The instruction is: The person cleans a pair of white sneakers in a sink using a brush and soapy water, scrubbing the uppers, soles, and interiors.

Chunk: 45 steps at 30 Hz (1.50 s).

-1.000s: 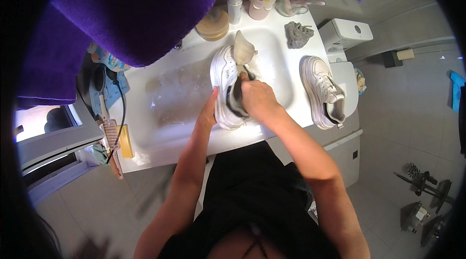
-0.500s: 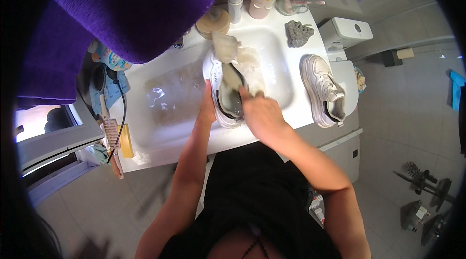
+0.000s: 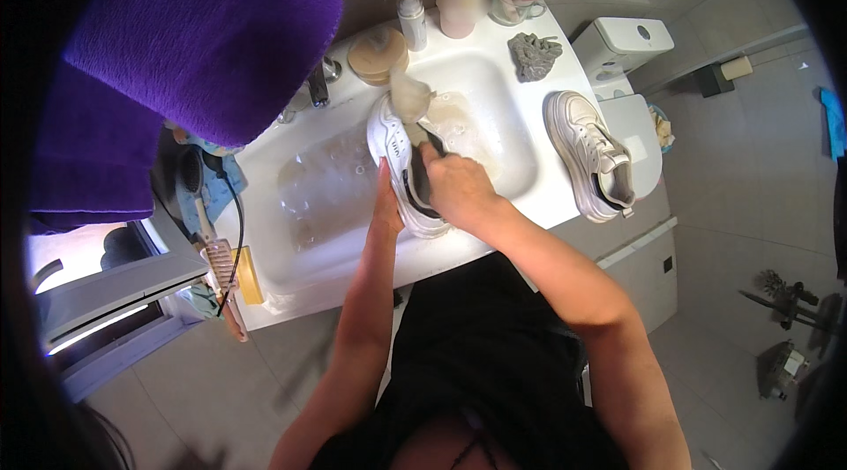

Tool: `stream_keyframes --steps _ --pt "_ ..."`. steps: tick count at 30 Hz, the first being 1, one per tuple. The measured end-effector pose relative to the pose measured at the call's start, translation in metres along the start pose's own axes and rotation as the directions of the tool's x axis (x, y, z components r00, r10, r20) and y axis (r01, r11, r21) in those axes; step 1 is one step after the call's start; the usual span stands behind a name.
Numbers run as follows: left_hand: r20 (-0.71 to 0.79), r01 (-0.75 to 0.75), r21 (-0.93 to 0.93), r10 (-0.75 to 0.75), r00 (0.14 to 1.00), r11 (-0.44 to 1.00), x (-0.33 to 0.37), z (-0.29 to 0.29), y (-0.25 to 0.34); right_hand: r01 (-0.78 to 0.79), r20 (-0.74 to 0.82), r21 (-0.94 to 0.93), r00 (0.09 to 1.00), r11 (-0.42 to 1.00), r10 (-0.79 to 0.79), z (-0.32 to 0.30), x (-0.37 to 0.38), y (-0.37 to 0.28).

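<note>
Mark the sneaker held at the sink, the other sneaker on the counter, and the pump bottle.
Held white sneaker (image 3: 393, 138): head view, on its left side panel.
Other white sneaker (image 3: 582, 143): head view, mid-upper, near the laces.
White pump bottle (image 3: 412, 28): head view, on its body.

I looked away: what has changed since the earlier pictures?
The front of the held shoe and its tongue have swung left since the first picture; the right hand moved forward since the second. The left hand kept hold; the other shoe and grey cloth stayed put.
</note>
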<state>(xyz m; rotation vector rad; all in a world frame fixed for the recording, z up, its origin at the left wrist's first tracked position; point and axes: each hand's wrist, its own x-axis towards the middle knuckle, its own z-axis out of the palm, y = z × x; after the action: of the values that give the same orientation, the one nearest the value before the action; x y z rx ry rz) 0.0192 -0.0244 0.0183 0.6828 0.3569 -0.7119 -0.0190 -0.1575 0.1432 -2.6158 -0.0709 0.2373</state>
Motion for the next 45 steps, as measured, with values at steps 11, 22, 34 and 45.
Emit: stream_keyframes --steps 11,22,34,45 --pt "-0.01 0.03 0.127 -0.029 1.0 0.991 -0.002 -0.006 0.015 0.011 -0.065 0.019 0.998 1.0 -0.01 0.006 0.001 0.007" --pt "0.004 -0.068 0.12 0.068 0.998 0.99 0.0 -0.029 0.015 -0.013 -0.024 0.088 1.0 0.996 0.015 0.006 0.0 0.006" --pt "-0.004 -0.067 0.102 0.068 0.998 0.992 -0.001 -0.034 0.021 0.006 0.039 0.061 0.999 0.998 -0.008 0.006 -0.002 -0.001" --pt "0.008 -0.24 0.196 0.243 0.97 0.951 0.01 -0.05 0.029 -0.009 0.584 0.284 0.795 0.959 -0.165 -0.071 -0.04 0.002"
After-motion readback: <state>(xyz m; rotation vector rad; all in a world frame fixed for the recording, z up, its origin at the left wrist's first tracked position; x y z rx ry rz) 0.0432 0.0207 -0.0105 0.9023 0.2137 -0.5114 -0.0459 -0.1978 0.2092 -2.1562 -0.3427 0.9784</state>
